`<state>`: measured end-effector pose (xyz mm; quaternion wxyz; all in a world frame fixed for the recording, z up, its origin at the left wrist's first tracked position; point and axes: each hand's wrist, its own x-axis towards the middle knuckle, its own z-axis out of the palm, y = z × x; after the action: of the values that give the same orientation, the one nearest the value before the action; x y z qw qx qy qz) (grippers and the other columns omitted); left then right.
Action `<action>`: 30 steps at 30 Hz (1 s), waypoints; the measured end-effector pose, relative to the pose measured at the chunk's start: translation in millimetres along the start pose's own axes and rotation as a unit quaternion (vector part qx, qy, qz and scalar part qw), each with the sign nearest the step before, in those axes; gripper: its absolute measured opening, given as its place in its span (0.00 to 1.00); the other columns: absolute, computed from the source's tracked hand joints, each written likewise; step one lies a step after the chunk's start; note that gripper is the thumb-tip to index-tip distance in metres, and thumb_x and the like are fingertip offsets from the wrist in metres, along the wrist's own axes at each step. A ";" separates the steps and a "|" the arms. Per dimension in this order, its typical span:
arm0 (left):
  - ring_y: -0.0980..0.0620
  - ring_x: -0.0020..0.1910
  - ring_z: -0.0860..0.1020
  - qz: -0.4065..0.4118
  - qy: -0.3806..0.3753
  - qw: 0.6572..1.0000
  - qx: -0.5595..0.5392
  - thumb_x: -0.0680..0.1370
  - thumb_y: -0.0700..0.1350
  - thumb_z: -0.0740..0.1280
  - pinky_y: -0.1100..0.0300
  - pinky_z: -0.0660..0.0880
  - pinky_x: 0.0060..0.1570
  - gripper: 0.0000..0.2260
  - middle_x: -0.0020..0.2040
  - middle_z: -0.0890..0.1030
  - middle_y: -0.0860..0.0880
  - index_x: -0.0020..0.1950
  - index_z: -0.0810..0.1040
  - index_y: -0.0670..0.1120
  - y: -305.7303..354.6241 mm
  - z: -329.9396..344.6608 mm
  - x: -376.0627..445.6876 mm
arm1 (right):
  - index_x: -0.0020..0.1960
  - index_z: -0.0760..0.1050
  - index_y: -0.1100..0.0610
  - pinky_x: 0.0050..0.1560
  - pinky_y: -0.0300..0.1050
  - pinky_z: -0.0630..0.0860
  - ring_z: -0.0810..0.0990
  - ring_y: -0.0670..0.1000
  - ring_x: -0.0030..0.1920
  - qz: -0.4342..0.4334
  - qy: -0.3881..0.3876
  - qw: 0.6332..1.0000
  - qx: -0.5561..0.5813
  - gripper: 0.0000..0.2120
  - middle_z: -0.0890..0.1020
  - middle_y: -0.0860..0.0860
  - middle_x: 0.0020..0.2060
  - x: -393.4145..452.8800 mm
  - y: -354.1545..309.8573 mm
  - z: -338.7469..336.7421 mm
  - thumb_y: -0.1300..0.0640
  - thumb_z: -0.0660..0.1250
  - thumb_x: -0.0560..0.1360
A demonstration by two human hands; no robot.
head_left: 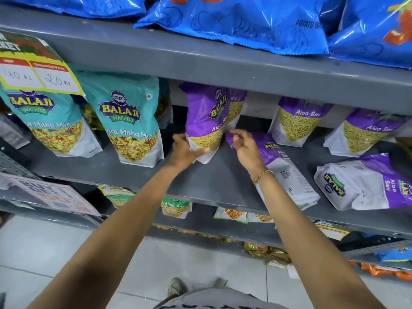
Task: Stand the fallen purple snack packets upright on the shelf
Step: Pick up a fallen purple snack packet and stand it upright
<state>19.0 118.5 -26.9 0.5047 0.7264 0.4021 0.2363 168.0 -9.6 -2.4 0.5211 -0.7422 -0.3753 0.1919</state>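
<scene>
The upright purple packet (206, 121) stands on the grey shelf (214, 179), near its middle. It is a glossy pouch, purple above and white at the base, with a yellow logo and a picture of thin yellow noodles. The left hand (186, 152) clasps its lower left edge, thumb across the white base. Another purple pouch stands close behind it.

Just to the right, a fallen purple packet (283, 170) lies flat on the shelf with its white back up and its purple top pointing inward. The right hand (245, 148) hovers over that top end with fingers loosely curled; whether it has hold of the pouch cannot be told. A thin bracelet (263, 175) circles the wrist.

Further right a second fallen packet (365, 186) lies on its side, and two standing purple packets (301, 121) sit at the back. Teal packets (129, 121) stand to the left beneath a yellow price tag (38, 74). Blue bags (245, 21) fill the shelf above. Below are more snacks and a pale tiled floor (55, 248).
</scene>
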 end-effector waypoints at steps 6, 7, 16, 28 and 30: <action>0.43 0.72 0.62 0.047 0.001 0.999 -0.023 0.70 0.47 0.72 0.48 0.62 0.70 0.38 0.71 0.64 0.42 0.73 0.54 0.42 0.5 -15.4 10.9 | 0.68 0.59 0.57 0.68 0.52 0.68 0.70 0.52 0.66 0.022 -0.077 0.996 0.043 0.32 0.71 0.53 0.64 35.7 5.0 6.7 0.63 0.72 0.69; 0.45 0.71 0.64 0.032 -0.007 0.997 -0.063 0.71 0.45 0.71 0.50 0.64 0.69 0.37 0.70 0.66 0.45 0.73 0.53 0.43 1.0 -14.6 9.8 | 0.68 0.59 0.57 0.68 0.55 0.68 0.70 0.53 0.67 0.023 -0.089 0.995 0.041 0.35 0.71 0.54 0.65 39.3 3.2 8.3 0.62 0.74 0.68; 0.56 0.59 0.72 0.070 -0.028 0.996 -0.056 0.59 0.54 0.78 0.73 0.69 0.49 0.46 0.63 0.71 0.54 0.70 0.56 0.47 7.5 -18.6 8.8 | 0.62 0.70 0.60 0.59 0.47 0.77 0.78 0.55 0.59 -0.034 -0.100 0.994 -0.006 0.33 0.79 0.55 0.59 30.9 -10.8 23.1 0.57 0.80 0.61; 0.55 0.57 0.70 0.077 -0.049 0.996 0.001 0.67 0.49 0.76 0.83 0.66 0.37 0.39 0.60 0.69 0.53 0.70 0.57 0.44 -12.8 -26.9 -8.5 | 0.59 0.71 0.53 0.53 0.47 0.81 0.81 0.48 0.54 0.012 -0.090 0.996 0.009 0.32 0.81 0.51 0.56 -9.3 -13.0 27.1 0.51 0.80 0.60; 0.56 0.56 0.69 0.080 -0.049 0.996 0.000 0.67 0.50 0.76 0.84 0.65 0.37 0.39 0.60 0.69 0.54 0.70 0.57 0.44 -18.4 -27.3 -14.3 | 0.59 0.71 0.53 0.49 0.40 0.81 0.80 0.43 0.52 0.012 -0.084 0.996 0.015 0.31 0.81 0.48 0.54 -18.7 -11.8 29.8 0.50 0.79 0.60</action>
<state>-15.8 124.7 -32.6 0.5035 0.7667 0.3179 0.2400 131.5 -2.9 -5.0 0.4966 -0.7199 -0.4060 0.2652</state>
